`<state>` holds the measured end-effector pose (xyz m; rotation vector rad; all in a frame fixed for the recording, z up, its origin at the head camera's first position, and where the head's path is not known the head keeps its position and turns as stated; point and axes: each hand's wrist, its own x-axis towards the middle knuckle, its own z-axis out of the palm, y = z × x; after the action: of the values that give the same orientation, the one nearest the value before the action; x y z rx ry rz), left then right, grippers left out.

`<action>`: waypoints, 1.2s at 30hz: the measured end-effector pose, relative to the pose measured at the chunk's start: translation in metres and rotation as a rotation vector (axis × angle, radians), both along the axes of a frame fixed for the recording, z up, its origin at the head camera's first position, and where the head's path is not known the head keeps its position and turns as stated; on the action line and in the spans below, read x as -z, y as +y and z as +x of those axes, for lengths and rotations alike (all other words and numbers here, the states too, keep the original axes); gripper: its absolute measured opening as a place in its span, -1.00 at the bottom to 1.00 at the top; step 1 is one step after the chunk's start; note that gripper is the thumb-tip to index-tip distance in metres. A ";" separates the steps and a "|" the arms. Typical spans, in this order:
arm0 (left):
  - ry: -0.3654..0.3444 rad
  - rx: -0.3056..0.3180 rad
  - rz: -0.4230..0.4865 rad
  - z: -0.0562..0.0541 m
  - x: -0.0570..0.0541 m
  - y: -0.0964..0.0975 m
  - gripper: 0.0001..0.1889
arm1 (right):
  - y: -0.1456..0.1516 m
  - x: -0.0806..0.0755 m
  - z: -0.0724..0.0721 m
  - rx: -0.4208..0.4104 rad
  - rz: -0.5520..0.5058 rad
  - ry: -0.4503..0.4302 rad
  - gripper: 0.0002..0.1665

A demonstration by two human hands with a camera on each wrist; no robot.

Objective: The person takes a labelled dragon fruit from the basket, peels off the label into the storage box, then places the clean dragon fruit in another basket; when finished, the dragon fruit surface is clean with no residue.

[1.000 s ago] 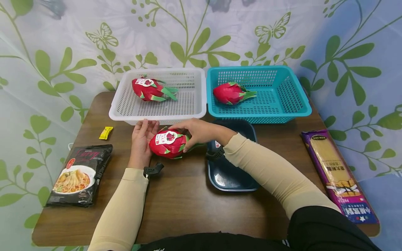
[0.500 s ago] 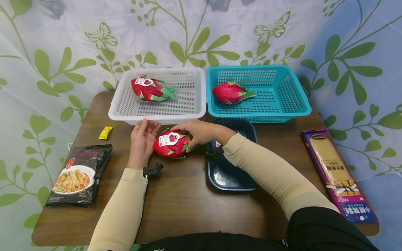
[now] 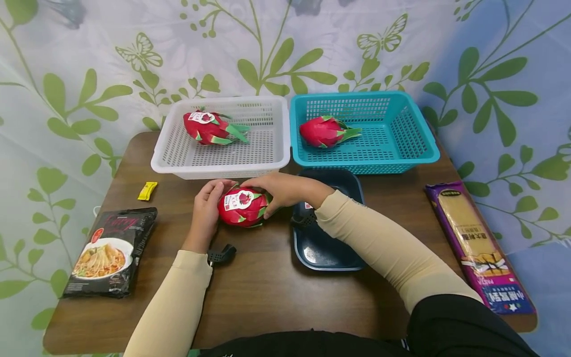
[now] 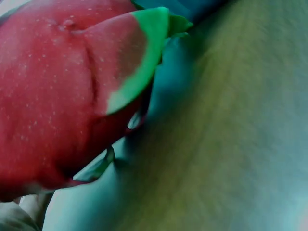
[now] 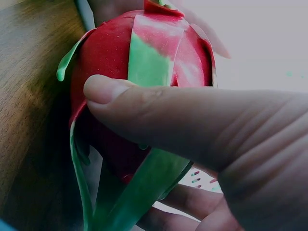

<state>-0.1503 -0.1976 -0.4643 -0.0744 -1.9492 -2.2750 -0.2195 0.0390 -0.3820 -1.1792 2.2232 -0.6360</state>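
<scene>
- Dragon fruit (image 3: 243, 208), red with green-tipped scales, is being held between two hands over the middle-left part of the table, just in front of the white basket; whether the tabletop is being touched by it cannot be told. A white oval sticker (image 3: 238, 200) is being borne on its upper side.
- Its leafy end is being gripped by the right hand (image 3: 287, 191); in the right wrist view the thumb (image 5: 130, 103) is being laid across the red skin, with fingers bent on the far side.
- Its opposite, rounded end is being cupped by the left hand (image 3: 206, 210), loosely curved; how firmly it is being pressed cannot be told. The left wrist view is being largely filled by red skin and by a blurred stretch.
- Beside it, a dark blue tray (image 3: 327, 248) is being partly covered by the right arm.
- Behind, a second fruit (image 3: 207, 130) is being held in the white basket (image 3: 223, 170), and a third fruit (image 3: 323, 132) in the teal basket (image 3: 366, 162).
- Farther out, the left side of the table (image 3: 258, 287) is being occupied by a yellow packet (image 3: 147, 191) and a black noodle packet (image 3: 107, 253), the right edge by a purple pasta packet (image 3: 479, 248).
- Beige sleeves (image 3: 169, 297) are being worn on both forearms.
- Everything is being backed by a leaf-patterned cloth (image 3: 330, 44).
</scene>
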 end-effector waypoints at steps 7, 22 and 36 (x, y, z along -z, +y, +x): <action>0.131 0.139 -0.275 0.012 0.003 -0.009 -0.45 | 0.001 -0.001 0.001 0.008 0.001 0.005 0.12; 0.110 0.230 -0.439 0.022 -0.004 -0.009 -0.03 | 0.011 -0.020 0.009 0.017 -0.091 0.118 -0.02; 0.153 0.213 -0.447 0.023 -0.003 -0.008 -0.10 | -0.010 -0.024 0.030 0.108 -0.120 0.318 -0.61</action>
<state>-0.1275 -0.2055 -0.4617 -0.5092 -2.4191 -1.8275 -0.1892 0.0286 -0.3584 -1.3030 2.5585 -0.6717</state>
